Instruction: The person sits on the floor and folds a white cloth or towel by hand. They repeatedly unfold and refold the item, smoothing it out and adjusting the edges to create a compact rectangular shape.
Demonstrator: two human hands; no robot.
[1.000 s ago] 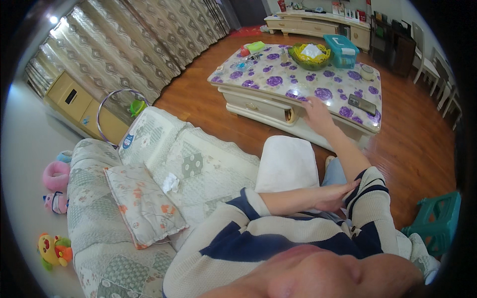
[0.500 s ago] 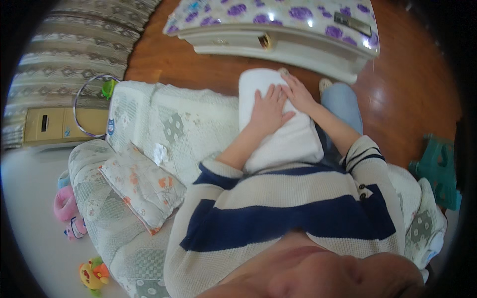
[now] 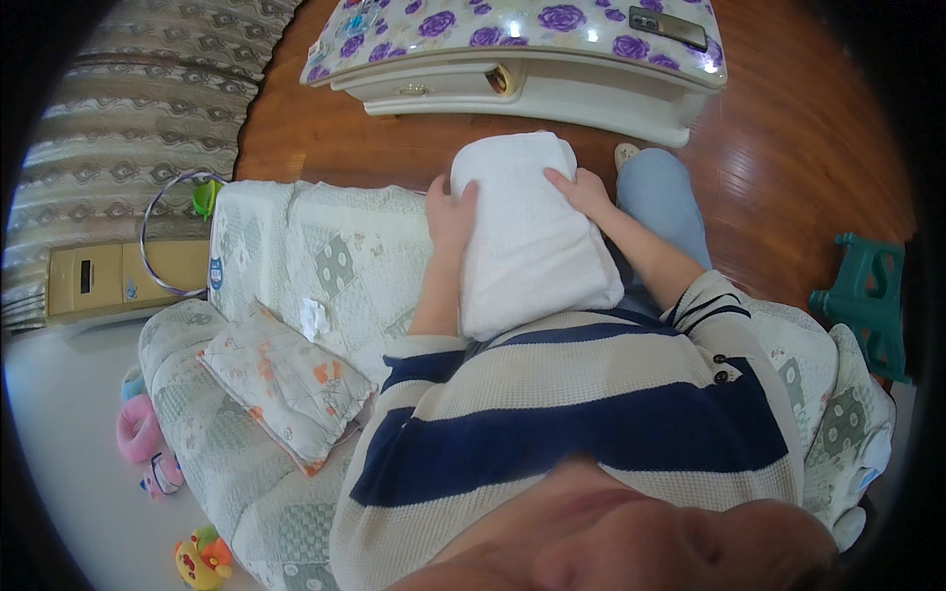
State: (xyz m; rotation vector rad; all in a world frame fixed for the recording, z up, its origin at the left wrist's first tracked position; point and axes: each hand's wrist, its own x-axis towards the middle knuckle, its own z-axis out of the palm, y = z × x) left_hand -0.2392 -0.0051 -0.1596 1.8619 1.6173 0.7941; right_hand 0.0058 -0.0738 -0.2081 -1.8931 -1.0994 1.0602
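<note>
A thick, folded white towel (image 3: 532,236) lies across my lap. At its far left edge is my left hand (image 3: 452,212), the thumb on top and the fingers wrapped around the side, partly hidden behind it. My right hand (image 3: 585,191) grips the far right edge in much the same way, thumb resting on the top layer and fingers mostly out of sight underneath.
I sit on a sofa with a quilted cover (image 3: 379,236); a floral pillow (image 3: 286,384) lies on my left. Ahead stands a white table (image 3: 552,84) with a phone (image 3: 668,28). A green plastic stool (image 3: 867,300) is at right, soft toys (image 3: 203,559) at lower left.
Both hands were flat on top of the towel, close together. They have parted to its left and right edges and now hold it by the sides. The view has shifted slightly.
</note>
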